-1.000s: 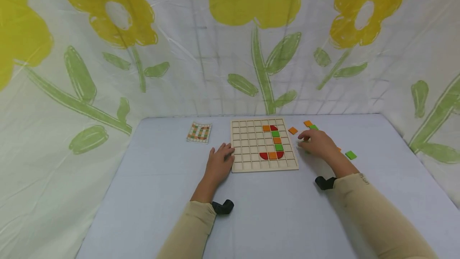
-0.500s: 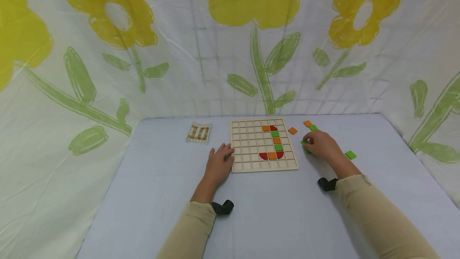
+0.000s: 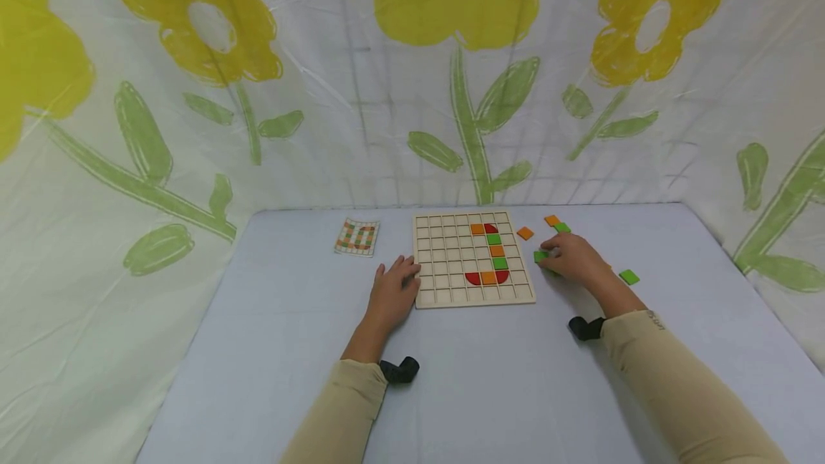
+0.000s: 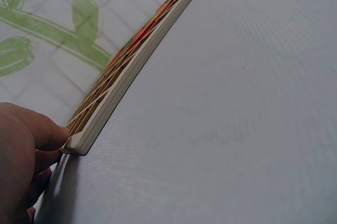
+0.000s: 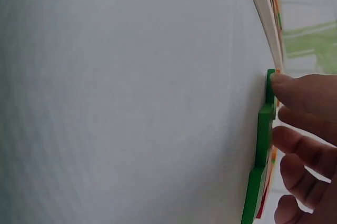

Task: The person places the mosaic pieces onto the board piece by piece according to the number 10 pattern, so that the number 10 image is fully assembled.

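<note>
My left hand (image 3: 393, 291) rests at the left edge of a wooden grid board (image 3: 445, 299). In the left wrist view a fingertip of that hand (image 4: 31, 145) touches the board's corner (image 4: 79, 142). Orange, green and red tiles sit in the board's cells, curving down its right half, with an orange square (image 3: 497, 251) among them. Right of the board, my right hand (image 3: 570, 258) pinches a green square tile (image 3: 540, 256) by its edge. In the right wrist view the thumb lies on this tile (image 5: 270, 84); more green tiles (image 5: 263, 134) line up right beside it.
A small pattern card (image 3: 357, 237) lies left of the board. Loose orange (image 3: 525, 233) and green (image 3: 629, 277) tiles are scattered round the right hand, some partly covered by it. A flower-printed cloth hangs behind the white table (image 3: 290, 349).
My right hand has drawn back slightly, taken hold of a green tile and shifted it a little left towards the board. The left hand and board have stayed in place.
</note>
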Demonstrator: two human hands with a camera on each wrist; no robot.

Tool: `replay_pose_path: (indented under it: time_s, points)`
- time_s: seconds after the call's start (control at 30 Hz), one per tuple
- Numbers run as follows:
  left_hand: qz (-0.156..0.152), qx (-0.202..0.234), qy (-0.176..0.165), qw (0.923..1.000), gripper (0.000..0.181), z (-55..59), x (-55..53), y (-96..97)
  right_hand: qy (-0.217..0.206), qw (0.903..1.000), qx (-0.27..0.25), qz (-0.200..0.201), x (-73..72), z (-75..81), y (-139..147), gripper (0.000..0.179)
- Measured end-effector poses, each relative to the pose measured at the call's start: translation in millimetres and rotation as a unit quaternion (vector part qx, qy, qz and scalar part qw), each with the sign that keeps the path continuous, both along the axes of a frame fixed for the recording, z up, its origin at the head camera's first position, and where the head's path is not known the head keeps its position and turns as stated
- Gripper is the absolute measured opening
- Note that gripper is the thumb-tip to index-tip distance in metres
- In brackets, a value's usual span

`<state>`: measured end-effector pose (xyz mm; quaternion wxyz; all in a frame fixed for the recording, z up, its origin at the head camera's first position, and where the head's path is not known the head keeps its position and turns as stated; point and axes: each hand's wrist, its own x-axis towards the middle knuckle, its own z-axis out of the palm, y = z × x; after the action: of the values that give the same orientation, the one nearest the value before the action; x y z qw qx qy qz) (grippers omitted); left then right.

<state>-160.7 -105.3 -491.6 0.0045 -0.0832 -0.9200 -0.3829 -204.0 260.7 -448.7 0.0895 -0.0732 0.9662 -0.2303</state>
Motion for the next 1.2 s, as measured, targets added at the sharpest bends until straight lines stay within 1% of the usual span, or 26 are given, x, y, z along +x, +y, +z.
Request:
replay_pose_path:
  time_s: [0.23, 0.53, 0.67, 0.8, 0.87, 1.0, 1.1, 1.2]
  points:
    - [0.002, -0.001, 0.001, 1.0000, 0.034, 0.7, 0.8, -0.2, -0.012, 0.9999, 0.008, -0.006, -0.2, -1.9, 2.8, 0.037]
    - [0.005, 0.005, -0.005, 1.0000, 0.034, 1.1, 0.3, -0.4, 0.016, 0.9991, 0.033, 0.020, -4.2, -3.5, 1.6, 0.034]
    - [0.003, 0.005, -0.009, 0.9999, 0.034, 1.1, 0.2, -0.3, 0.026, 0.9988, 0.035, 0.023, -4.5, -0.4, -7.7, 0.034]
    - [0.002, 0.005, -0.011, 0.9999, 0.034, 1.0, 0.2, -0.8, 0.034, 0.9984, 0.025, 0.036, -5.0, 4.0, -27.7, 0.034]
    - [0.003, 0.006, -0.012, 0.9999, 0.034, 1.1, 0.6, -0.9, 0.037, 0.9980, 0.016, 0.049, -5.5, 5.6, -39.9, 0.034]
    - [0.005, 0.006, -0.011, 0.9999, 0.033, 0.6, 0.7, -0.2, 0.046, 0.9941, -0.001, 0.098, -5.4, 7.1, -63.3, 0.034]
    - [0.006, 0.008, -0.012, 0.9999, 0.033, 0.4, 0.5, 0.4, 0.050, 0.9894, 0.005, 0.136, -5.2, 5.8, -77.8, 0.034]
    - [0.007, 0.009, -0.017, 0.9998, 0.033, 0.9, 0.4, 1.0, 0.048, 0.9858, 0.015, 0.160, -5.0, 4.0, -90.0, 0.032]
